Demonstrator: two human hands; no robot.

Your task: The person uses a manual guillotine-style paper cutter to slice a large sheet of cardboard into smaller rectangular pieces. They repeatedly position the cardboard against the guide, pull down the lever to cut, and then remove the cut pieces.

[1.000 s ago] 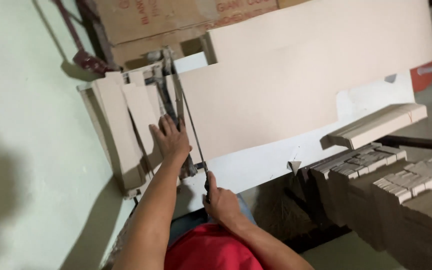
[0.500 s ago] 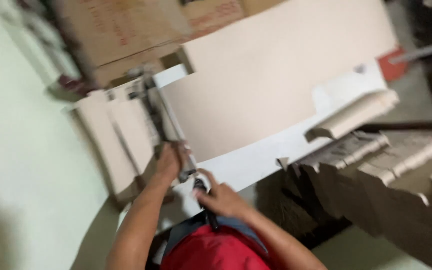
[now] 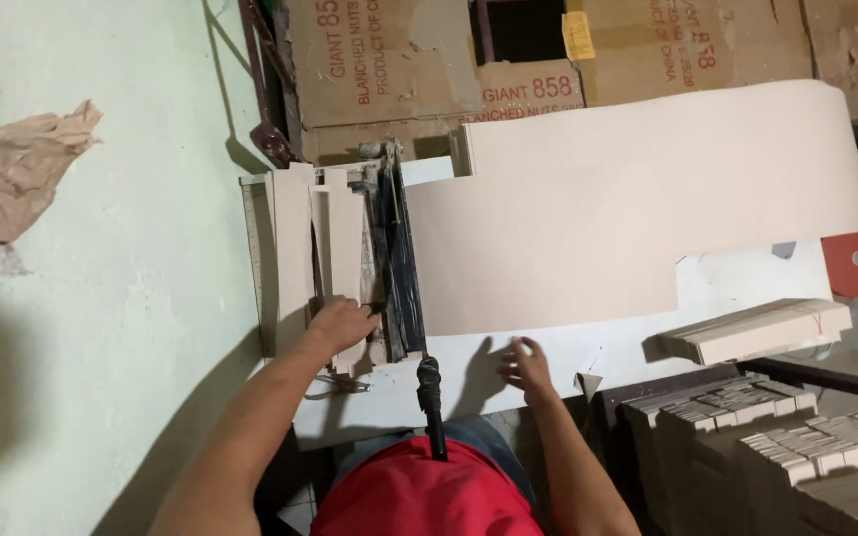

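A person in a red shirt (image 3: 419, 496) stands at the near edge of a white worktop (image 3: 548, 347) and looks down on it. At the near right, stacks of small beige cardboard pieces (image 3: 747, 407) fill brown boxes, and a bundle of flat beige strips (image 3: 757, 331) rests on the worktop's right end.

The black handle (image 3: 431, 392) of a lever paper cutter (image 3: 397, 258) points toward the person between the two hands, with the blade arm lying flat along the cutter bed. One second ago the arm was raised and the right hand gripped its handle; now the arm is down and the handle is free.

The right hand (image 3: 526, 365) hovers over bare worktop just right of the handle, its fingers spread wide and holding nothing. The near edge of a large curved sheet of beige card (image 3: 598, 218) lies just beyond those fingers, apart from them.

The left hand (image 3: 342, 323) has slid nearer along the cut beige card strips (image 3: 325, 238) left of the blade; its fingers press flat on their near end, close beside the blade.

Farther off, brown printed cartons (image 3: 429, 69) stand against the wall. A pale green wall (image 3: 121, 278) runs along the left, with crumpled brown paper (image 3: 12, 169) against it.
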